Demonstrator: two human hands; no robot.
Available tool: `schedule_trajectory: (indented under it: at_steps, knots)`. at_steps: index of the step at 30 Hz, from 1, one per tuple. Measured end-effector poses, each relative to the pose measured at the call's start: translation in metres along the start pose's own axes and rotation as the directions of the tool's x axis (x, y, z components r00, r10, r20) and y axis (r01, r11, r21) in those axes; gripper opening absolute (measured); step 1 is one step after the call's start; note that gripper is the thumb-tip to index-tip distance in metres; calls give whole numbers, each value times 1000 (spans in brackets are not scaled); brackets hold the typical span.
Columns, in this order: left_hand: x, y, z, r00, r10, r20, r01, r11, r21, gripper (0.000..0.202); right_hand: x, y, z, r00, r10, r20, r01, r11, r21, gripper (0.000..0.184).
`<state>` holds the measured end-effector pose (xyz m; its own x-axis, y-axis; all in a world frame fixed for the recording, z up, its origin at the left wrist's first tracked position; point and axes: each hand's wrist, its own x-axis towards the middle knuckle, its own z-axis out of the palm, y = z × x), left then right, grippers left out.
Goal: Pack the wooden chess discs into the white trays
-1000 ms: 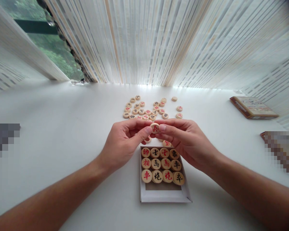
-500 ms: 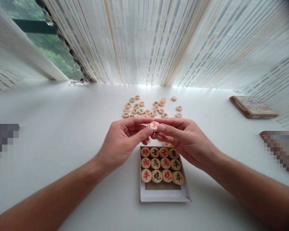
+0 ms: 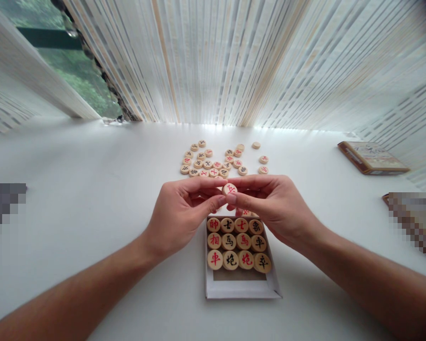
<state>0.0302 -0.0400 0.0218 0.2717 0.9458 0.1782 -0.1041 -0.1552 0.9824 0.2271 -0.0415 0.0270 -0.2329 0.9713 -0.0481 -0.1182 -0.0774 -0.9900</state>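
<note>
Both my hands meet above the far end of a shallow white box [image 3: 243,289]. My left hand [image 3: 179,215] and my right hand [image 3: 270,206] pinch one round wooden chess piece [image 3: 229,189] with a red character between thumbs and forefingers. Inside the box lie three rows of wooden chess pieces [image 3: 238,243] marked in red or black. Another piece [image 3: 246,212] peeks out under my right fingers, just beyond the box.
Several loose wooden chess pieces [image 3: 216,161] lie scattered on the white table [image 3: 92,199] beyond my hands. A brown flat box [image 3: 372,158] rests at the far right. Striped curtains hang along the table's far edge, with a window at the upper left.
The piece held in both hands has come slightly down and toward me, and its red face has tilted up. The box and loose pieces have not moved.
</note>
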Motion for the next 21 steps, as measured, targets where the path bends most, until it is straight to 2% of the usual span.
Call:
schedule_trajectory:
  at_steps: [5, 8, 17, 21]
  knots:
    - [-4, -3, 2, 988, 151, 9, -150, 975, 163, 21, 0, 0, 0, 999, 19, -31, -20, 1000, -13, 36]
    - [-5, -3, 1, 982, 187, 37, -191, 962, 195, 20, 0, 0, 0, 1000, 25, -20, -24, 999, 33, 30]
    - [-2, -2, 0, 994, 103, 29, -104, 994, 38, 28, 0, -2, -1, 999, 32, 32, -34, 996, 80, 20]
    - [2, -3, -1, 997, 65, 37, -63, 996, -57, 28, 2, -3, -1, 998, 49, 38, -54, 985, 163, 16]
